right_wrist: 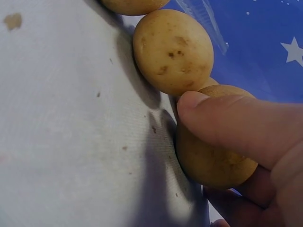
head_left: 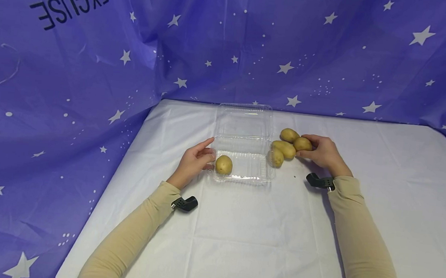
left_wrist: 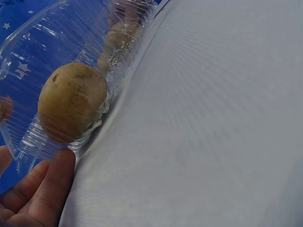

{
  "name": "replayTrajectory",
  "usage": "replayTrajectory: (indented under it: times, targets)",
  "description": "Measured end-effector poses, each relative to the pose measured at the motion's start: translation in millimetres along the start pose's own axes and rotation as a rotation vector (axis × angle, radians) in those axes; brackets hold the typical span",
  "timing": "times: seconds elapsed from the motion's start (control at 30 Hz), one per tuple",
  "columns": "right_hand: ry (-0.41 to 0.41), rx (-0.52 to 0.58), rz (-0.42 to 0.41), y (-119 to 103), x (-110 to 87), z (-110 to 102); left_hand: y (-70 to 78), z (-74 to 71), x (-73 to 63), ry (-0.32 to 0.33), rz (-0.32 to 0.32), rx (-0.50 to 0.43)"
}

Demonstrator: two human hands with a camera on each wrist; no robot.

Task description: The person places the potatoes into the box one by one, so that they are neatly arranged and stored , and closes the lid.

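A clear plastic clamshell container [head_left: 243,174] stands with its lid [head_left: 245,119] raised behind it. One potato [head_left: 223,165] lies in its left end, seen through the ribbed wall in the left wrist view. My left hand [head_left: 194,163] rests its fingertips against the container's left wall, fingers fairly straight. On the right, my right hand [head_left: 322,154] grips a potato [head_left: 302,144], its thumb [right_wrist: 222,116] across the near side in the right wrist view. Beside that potato lie three others: one behind [head_left: 289,135], one to the left [head_left: 284,150] and one nearest the container [head_left: 276,157].
A white cloth [head_left: 245,244] covers the table. Purple star-printed sheeting [head_left: 232,41] hangs at the back and left. Each wrist carries a black camera, on the left [head_left: 185,203] and on the right [head_left: 319,181]. Small dark specks dot the cloth near the potatoes.
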State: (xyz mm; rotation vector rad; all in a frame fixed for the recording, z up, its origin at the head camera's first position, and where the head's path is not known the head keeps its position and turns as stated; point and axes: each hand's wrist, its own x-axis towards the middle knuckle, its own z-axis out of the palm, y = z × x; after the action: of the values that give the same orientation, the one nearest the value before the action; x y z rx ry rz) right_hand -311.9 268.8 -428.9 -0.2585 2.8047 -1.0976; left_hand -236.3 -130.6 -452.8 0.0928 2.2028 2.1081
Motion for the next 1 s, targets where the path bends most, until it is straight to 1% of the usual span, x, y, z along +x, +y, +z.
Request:
replayTrajectory:
  times: [0.23,0.6,0.73,0.83,1.0]
  targets:
    - [0.005,-0.002,-0.001,0.4,-1.5,-1.2,0.4,0.0,-1.4,-0.003,-0.001,-0.003]
    - [0.022,0.051,0.009,-1.2,-3.6,-6.8,-0.3,-0.9,0.4,-0.007,0.010,0.011]
    - [0.023,0.065,0.024,-2.8,-4.0,-8.6,-0.6,-1.3,0.7,-0.002,0.008,0.019]
    - [0.035,0.066,0.034,-5.5,-4.9,-10.7,-1.2,-1.6,1.1,-0.005,0.005,0.018]
    - [0.073,0.071,0.010,-10.9,-6.9,-14.6,-0.7,-1.4,1.2,-0.009,0.007,0.024]
